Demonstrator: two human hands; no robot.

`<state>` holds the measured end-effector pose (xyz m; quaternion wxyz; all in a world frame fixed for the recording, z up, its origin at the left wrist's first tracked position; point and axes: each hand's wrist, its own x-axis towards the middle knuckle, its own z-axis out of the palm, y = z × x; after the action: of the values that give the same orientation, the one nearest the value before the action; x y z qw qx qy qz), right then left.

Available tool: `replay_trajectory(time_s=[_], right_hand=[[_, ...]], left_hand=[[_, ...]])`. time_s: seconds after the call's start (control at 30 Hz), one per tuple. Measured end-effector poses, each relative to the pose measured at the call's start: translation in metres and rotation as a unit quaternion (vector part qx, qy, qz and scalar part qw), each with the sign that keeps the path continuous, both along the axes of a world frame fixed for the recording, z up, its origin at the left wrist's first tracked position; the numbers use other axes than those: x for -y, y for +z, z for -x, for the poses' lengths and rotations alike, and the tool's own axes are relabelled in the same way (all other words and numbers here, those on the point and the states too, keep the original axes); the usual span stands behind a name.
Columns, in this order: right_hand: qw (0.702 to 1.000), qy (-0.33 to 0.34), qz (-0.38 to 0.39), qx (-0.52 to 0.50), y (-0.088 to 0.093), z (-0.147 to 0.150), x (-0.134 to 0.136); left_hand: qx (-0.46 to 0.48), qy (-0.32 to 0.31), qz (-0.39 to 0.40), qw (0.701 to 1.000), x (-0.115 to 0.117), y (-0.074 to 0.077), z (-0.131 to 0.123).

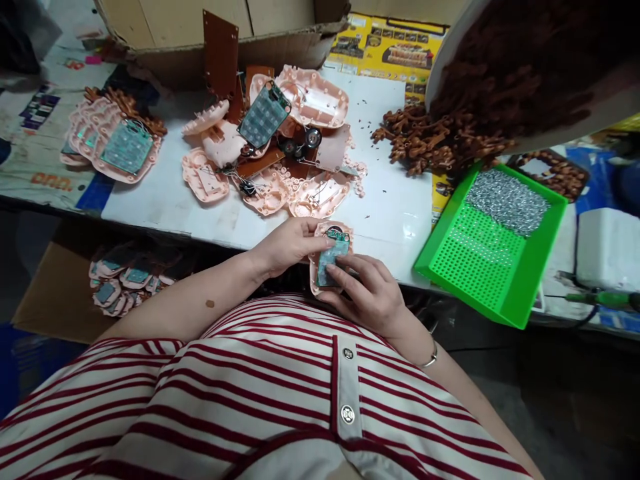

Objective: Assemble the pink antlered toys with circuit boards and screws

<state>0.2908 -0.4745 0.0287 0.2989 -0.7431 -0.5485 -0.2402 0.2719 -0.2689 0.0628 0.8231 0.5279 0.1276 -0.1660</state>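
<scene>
You hold the pink shell (317,283) at the near edge of the desk (400,220), right in front of your body, with both hands on it. A green circuit board (334,253) sits in its hollow, and a small dark round part shows at the far end.

The shell's long axis runs away from you and leans a little to your right. Your left hand (286,247) comes in from the left, its fingers (313,241) closed on the shell's far left rim. Your right hand (369,293) comes from the near right, its fingers (350,267) bent and lying on the board's near half. Whether the thumb clamps from below is hidden, so that grip can't be told. The shell lies between the two hands, the left at its far end and the right at its near end.

Farther out on the desk, a heap of pink shells (300,100) and boards lies straight ahead. The green tray (500,280) with its pile of screws (507,200) sits well apart to your right, nearer the right hand.
</scene>
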Motion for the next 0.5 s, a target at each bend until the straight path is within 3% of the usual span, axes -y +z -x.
replay_trajectory(time_s=[0.1,0.2,0.5], right_hand=[[0.999,-0.031,-0.015,-0.033,0.002,-0.003,-0.001],[0.996,-0.053,0.022,-0.072,0.003,-0.006,-0.005],[0.992,-0.121,0.011,0.023,0.014,-0.009,-0.015]], left_hand=[[0.017,-0.012,-0.002,1.000,-0.001,0.000,0.001],[0.031,-0.018,-0.017,0.999,-0.002,-0.002,0.003],[0.065,-0.020,-0.006,0.998,-0.001,0.010,0.001]])
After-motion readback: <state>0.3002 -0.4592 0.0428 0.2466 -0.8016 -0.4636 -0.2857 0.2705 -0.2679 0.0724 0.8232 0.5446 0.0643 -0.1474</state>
